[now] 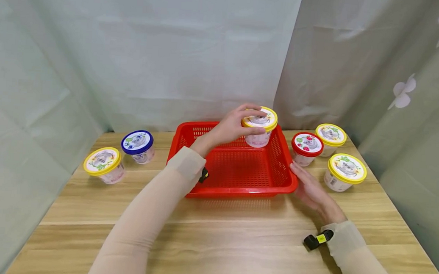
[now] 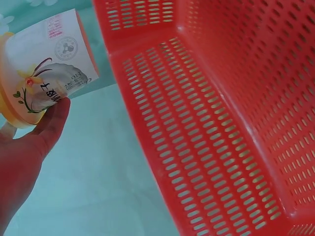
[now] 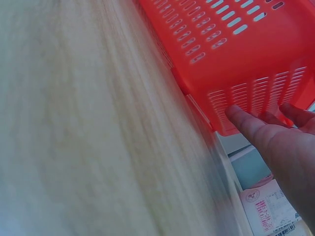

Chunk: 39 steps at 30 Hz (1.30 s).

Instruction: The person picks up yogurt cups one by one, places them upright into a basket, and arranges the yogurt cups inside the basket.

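Observation:
My left hand (image 1: 229,129) grips a paper tub with a yellow lid (image 1: 259,139), fingers over the lid's edge and thumb on the near side. The tub is held up at the back right corner of the red plastic basket (image 1: 238,192). In the left wrist view, the white tub (image 2: 56,59) with a printed flower is tipped sideways in the picture, beside the basket's slotted wall (image 2: 187,128). My right hand (image 1: 309,188) rests against the basket's outer right side. Its fingers (image 3: 261,130) look extended along the slotted wall in the right wrist view.
Right of the basket stand a red-lidded tub (image 1: 305,149) and two yellow-lidded tubs, one farther back (image 1: 330,136) and one nearer (image 1: 345,173). To the left are a blue-lidded tub (image 1: 138,146) and another yellow-lidded tub (image 1: 104,165). A pale curtain (image 1: 164,52) hangs behind the wooden table (image 1: 242,249).

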Available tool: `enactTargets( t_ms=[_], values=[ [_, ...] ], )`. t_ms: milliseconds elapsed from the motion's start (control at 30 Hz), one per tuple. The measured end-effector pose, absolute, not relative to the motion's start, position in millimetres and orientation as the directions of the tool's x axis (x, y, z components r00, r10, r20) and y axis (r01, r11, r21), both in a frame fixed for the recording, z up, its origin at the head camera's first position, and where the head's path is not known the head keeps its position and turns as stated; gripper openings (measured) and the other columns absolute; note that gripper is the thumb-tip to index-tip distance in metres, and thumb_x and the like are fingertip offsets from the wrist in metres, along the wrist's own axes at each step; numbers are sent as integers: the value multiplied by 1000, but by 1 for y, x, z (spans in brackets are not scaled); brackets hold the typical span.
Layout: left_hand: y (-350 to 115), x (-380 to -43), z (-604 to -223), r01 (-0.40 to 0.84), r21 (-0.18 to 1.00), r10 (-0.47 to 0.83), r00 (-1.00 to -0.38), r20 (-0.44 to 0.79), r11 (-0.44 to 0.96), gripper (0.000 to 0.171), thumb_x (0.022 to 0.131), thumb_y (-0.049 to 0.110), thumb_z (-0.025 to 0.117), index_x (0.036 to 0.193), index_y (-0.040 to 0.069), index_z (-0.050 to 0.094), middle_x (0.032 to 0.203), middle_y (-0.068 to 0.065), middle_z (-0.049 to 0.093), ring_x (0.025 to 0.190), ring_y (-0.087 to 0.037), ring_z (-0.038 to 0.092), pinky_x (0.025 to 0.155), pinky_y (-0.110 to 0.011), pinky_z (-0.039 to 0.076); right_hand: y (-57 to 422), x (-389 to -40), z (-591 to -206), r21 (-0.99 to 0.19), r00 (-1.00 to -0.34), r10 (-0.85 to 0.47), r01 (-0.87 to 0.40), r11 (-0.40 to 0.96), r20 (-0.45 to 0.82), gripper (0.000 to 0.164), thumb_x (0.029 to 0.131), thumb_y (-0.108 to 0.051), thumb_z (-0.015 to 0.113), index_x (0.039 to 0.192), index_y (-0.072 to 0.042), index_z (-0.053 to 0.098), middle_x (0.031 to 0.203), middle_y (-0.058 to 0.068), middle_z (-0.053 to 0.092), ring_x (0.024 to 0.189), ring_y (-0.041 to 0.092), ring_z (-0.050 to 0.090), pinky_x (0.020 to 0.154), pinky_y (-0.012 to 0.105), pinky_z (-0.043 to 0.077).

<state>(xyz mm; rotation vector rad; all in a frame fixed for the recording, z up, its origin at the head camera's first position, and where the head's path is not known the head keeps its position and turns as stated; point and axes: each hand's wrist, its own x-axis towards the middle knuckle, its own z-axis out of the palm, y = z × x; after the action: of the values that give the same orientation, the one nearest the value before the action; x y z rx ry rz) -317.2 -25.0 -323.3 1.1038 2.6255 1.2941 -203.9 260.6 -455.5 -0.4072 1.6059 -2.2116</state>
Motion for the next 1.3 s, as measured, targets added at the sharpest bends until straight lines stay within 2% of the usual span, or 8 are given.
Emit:
enactTargets(
  t_ms=[100,433,600,833,1100,1300],
  values=[
    [-22,-320,-328,586,691,604,-751,266,424,55,92,40,80,142,25,65,152,3,46,136,-18,43,99,-24,51,261,-204,-455,-949,-883,-468,131,-286,19,55,116,-33,33,165,-12,21,139,0,54,116,10,58,98,26,52],
    [-13,-326,-342,599,671,623,-740,254,438,54,92,37,81,141,22,66,153,0,46,136,-21,45,102,-25,49,262,-204,-455,-957,-883,-470,126,-260,11,60,116,-35,32,167,-10,14,142,1,53,118,11,58,100,27,52],
    [-10,-328,-354,599,655,657,-726,202,461,51,93,32,81,140,19,66,152,-3,46,136,-22,45,103,-27,48,263,-202,-457,-943,-878,-477,123,-309,41,53,116,-31,32,165,-13,23,139,0,57,118,12,60,100,27,52],
    [-8,-332,-364,554,659,665,-739,107,510,52,93,37,80,141,22,66,153,-2,46,136,-23,44,107,-35,47,263,-202,-456,-943,-882,-470,128,-306,33,52,116,-32,33,164,-15,24,137,0,57,116,12,61,98,27,53],
    [-6,-334,-372,575,608,693,-719,55,548,55,93,42,78,143,22,64,153,-1,46,135,-21,46,111,-36,43,261,-204,-456,-947,-881,-473,129,-293,26,52,116,-33,33,164,-16,25,134,-1,59,113,11,61,97,26,53],
    [-6,-335,-376,551,596,685,-729,3,584,53,93,41,78,141,20,65,152,-3,45,134,-22,46,112,-38,43,261,-204,-456,-943,-874,-484,124,-310,44,50,116,-32,32,163,-15,27,132,0,60,112,11,62,96,26,53]
  ],
)
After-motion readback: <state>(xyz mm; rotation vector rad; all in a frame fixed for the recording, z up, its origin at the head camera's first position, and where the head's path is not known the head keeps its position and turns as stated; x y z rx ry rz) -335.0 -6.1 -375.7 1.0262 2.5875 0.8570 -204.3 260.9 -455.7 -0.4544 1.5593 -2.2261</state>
